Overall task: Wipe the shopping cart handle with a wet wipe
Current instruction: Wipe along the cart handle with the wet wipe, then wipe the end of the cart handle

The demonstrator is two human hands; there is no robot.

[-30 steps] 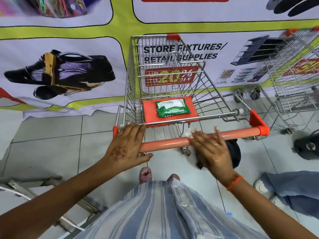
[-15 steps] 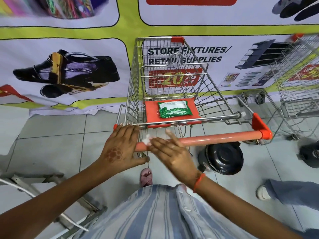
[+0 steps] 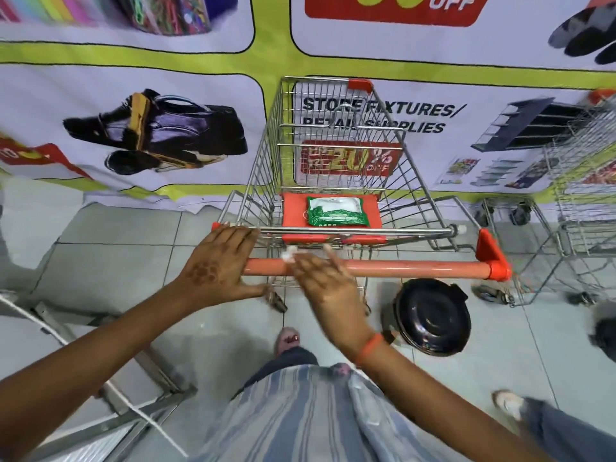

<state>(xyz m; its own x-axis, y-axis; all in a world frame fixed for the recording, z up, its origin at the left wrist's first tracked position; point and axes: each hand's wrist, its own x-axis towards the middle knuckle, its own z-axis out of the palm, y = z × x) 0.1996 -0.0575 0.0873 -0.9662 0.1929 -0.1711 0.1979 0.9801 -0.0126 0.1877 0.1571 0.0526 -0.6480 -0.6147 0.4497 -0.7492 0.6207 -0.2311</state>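
Tiled floor (image 3: 110, 261) under cart handle (image 3: 416, 269); right hand (image 3: 328, 281) pressing wet wipe (image 3: 289, 254) there.

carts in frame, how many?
2. One cart straight ahead, both hands on its handle. A second cart at the right edge, cut off; more may lie beyond.

Bare arms, no sleeves; a floral henna mark (image 3: 202, 273) on the back of the left hand (image 3: 218, 265); an orange band (image 3: 369, 349) at the right wrist; a blue-and-grey striped garment (image 3: 320, 415) below.
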